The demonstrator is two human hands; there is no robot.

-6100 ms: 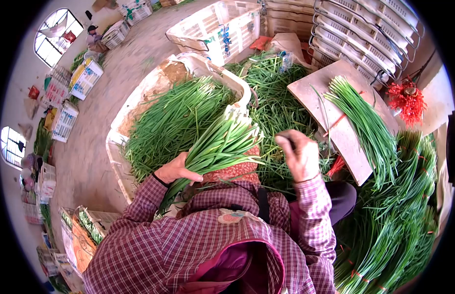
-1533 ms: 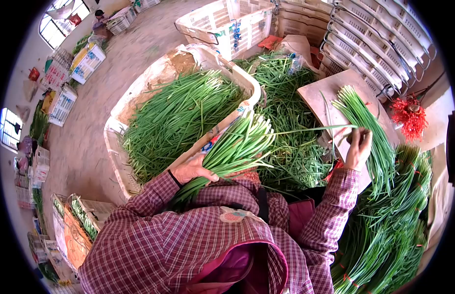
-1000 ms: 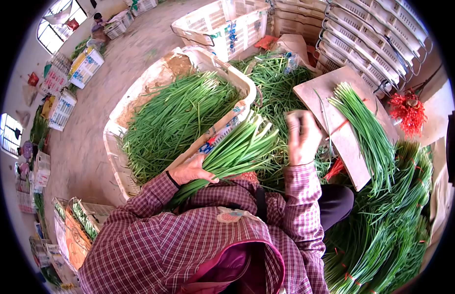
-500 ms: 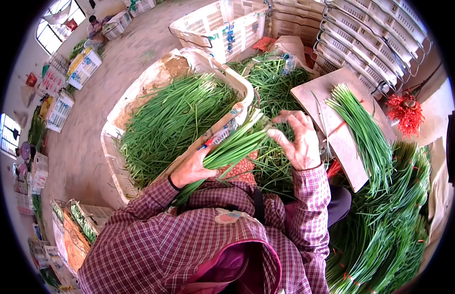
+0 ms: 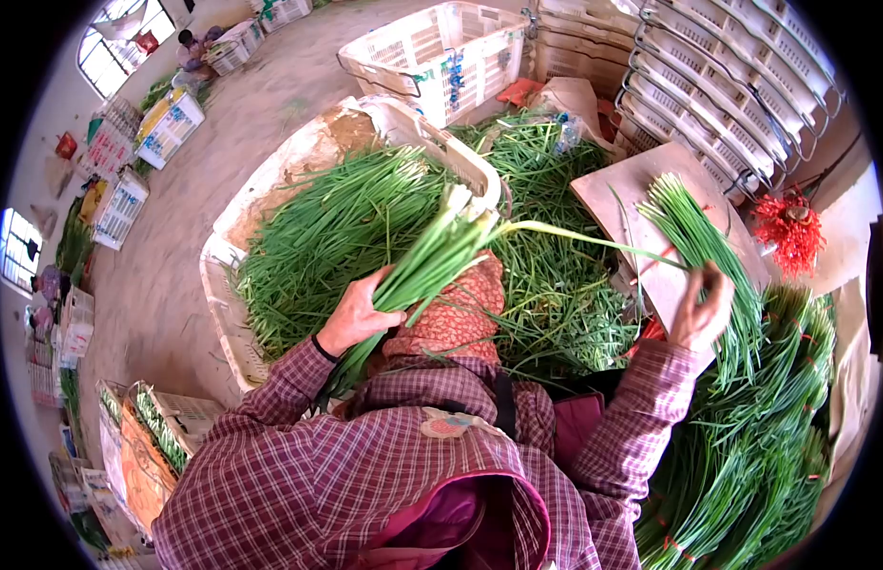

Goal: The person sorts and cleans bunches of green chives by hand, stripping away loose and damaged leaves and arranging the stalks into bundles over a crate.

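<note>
My left hand [image 5: 358, 313] is wrapped round a bunch of green stalks [image 5: 437, 249], their pale ends pointing up and away. My right hand [image 5: 702, 309] pinches the tip of one long yellow-green leaf [image 5: 594, 237], which stretches across from the pale end of the bunch. Beyond my left hand, a lined white crate [image 5: 234, 228] holds a heap of loose green stalks [image 5: 342, 223]. Between my hands lies a pile of loose leaves [image 5: 560, 304]. Near my right hand, a bundle of stalks [image 5: 712, 252] rests on a board [image 5: 627, 185].
Red ties [image 5: 791, 223] hang at the right, above many banded bundles [image 5: 746, 475]. Stacked white crates [image 5: 717, 85] stand at the back right, beside another white crate [image 5: 441, 66]. A person [image 5: 190, 55] sits far off at the upper left, near more crates.
My right hand has moved away to the right from the bunch and now holds a leaf stretched out. My left hand has tilted the bunch more upright and shifted it slightly left.
</note>
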